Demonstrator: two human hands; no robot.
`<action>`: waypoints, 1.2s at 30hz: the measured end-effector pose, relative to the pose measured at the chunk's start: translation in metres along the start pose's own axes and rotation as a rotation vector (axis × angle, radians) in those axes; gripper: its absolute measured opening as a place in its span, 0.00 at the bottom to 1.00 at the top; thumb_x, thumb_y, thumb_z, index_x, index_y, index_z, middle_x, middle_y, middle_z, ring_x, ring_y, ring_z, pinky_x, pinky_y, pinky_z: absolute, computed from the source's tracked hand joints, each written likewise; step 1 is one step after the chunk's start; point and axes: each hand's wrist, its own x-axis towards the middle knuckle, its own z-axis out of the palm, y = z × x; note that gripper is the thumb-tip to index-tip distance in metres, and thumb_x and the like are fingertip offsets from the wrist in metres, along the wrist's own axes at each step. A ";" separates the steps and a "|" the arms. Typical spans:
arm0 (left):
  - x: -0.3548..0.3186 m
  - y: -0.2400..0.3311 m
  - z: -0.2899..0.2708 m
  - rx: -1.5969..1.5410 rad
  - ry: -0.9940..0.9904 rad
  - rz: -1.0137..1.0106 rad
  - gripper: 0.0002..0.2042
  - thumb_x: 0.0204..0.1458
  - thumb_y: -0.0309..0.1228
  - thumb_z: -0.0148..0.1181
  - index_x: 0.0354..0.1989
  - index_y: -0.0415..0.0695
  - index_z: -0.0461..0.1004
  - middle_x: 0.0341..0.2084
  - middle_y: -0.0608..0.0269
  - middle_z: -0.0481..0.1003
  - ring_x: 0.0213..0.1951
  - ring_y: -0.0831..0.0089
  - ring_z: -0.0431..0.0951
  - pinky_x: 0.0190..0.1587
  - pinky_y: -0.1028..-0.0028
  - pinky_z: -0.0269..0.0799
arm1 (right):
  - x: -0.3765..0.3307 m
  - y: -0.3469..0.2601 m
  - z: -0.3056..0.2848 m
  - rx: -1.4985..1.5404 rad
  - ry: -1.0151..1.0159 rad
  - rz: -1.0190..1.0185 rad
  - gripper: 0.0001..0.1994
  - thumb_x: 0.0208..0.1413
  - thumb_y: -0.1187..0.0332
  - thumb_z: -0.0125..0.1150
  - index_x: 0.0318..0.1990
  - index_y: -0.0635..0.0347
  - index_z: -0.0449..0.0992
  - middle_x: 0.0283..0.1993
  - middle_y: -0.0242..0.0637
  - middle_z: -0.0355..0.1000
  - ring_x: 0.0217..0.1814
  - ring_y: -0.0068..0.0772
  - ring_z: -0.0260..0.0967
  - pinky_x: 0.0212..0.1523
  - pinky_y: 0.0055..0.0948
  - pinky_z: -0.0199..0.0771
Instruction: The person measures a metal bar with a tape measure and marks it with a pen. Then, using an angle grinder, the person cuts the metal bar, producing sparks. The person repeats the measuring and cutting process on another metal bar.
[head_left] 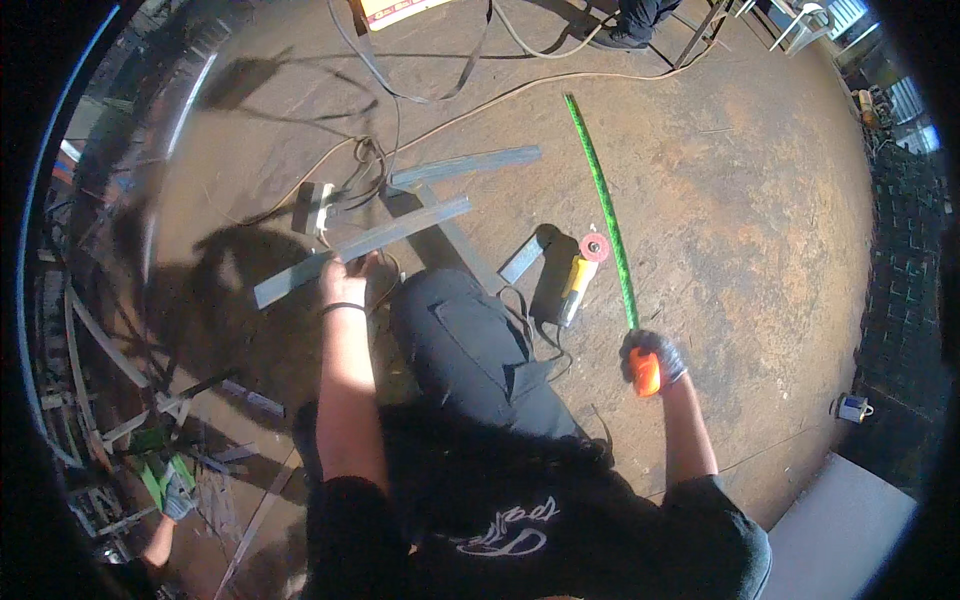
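My left hand (347, 280), bare with a dark band at the wrist, has its fingers closed around a grey metal bar (405, 228), held at a slant left of my knee. In my gloved right hand (676, 360) sits an orange tape measure (646, 373). Its bright green blade (603, 195) is drawn out far, running away from me across the floor. Between the hands lies a yellow angle grinder (575, 288) with a pinkish disc, and beside it a short metal piece (522, 260). Beyond the held bar rests another metal bar (470, 164).
A cable (560, 78) winds over the brown floor (760, 250) to a tangle at the left. Another person's gloved hand (178, 497) holds something green at lower left. A dark shoe (622, 38) stands at the top. A mug-like object (853, 408) lies right.
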 end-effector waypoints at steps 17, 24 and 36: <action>0.018 -0.068 0.186 0.676 -0.337 -0.521 0.45 0.54 0.50 0.67 0.71 0.34 0.51 0.68 0.35 0.56 0.66 0.43 0.62 0.66 0.49 0.63 | -0.034 0.077 -0.043 0.285 0.096 0.256 0.13 0.53 0.54 0.62 0.35 0.53 0.72 0.28 0.38 0.68 0.24 0.42 0.66 0.24 0.40 0.64; -0.080 -0.027 -0.003 0.811 -0.590 -0.494 0.23 0.62 0.43 0.58 0.59 0.40 0.73 0.61 0.52 0.71 0.63 0.63 0.69 0.65 0.64 0.62 | -0.006 0.075 -0.027 0.317 -0.140 0.256 0.14 0.54 0.55 0.61 0.36 0.55 0.74 0.28 0.40 0.69 0.25 0.42 0.66 0.26 0.39 0.67; -0.176 0.066 -0.123 -0.293 -0.096 0.149 0.15 0.65 0.36 0.52 0.55 0.41 0.71 0.59 0.51 0.69 0.59 0.53 0.69 0.64 0.48 0.66 | 0.040 0.080 0.015 0.171 -0.021 0.263 0.11 0.55 0.54 0.60 0.32 0.49 0.73 0.27 0.32 0.70 0.22 0.34 0.62 0.24 0.37 0.62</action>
